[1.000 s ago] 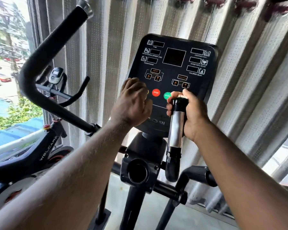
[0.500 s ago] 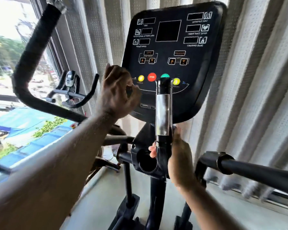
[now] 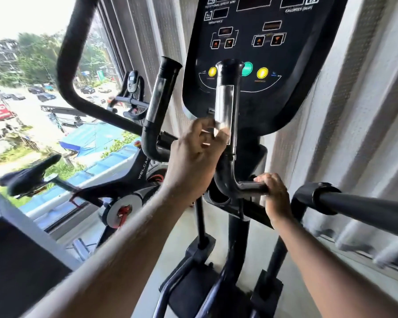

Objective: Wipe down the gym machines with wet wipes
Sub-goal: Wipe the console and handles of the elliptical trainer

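Your r. hand (image 3: 276, 198) wraps the handlebar (image 3: 226, 180) low down, your l. hand (image 3: 193, 157) curled against the chrome section (image 3: 225, 104), blurred, can't tell what it holds, console (image 3: 292, 92) behind.

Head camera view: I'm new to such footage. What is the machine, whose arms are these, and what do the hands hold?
The camera sits on a person's head, looking down along their own arms. Ahead is a gym machine: a black console with coloured buttons, and before it an upright handlebar with a shiny metal sleeve. The left hand pinches what looks like a white wet wipe against that sleeve. The right hand grips the handlebar's lower horizontal bend. By the window on the left stands an exercise bike.
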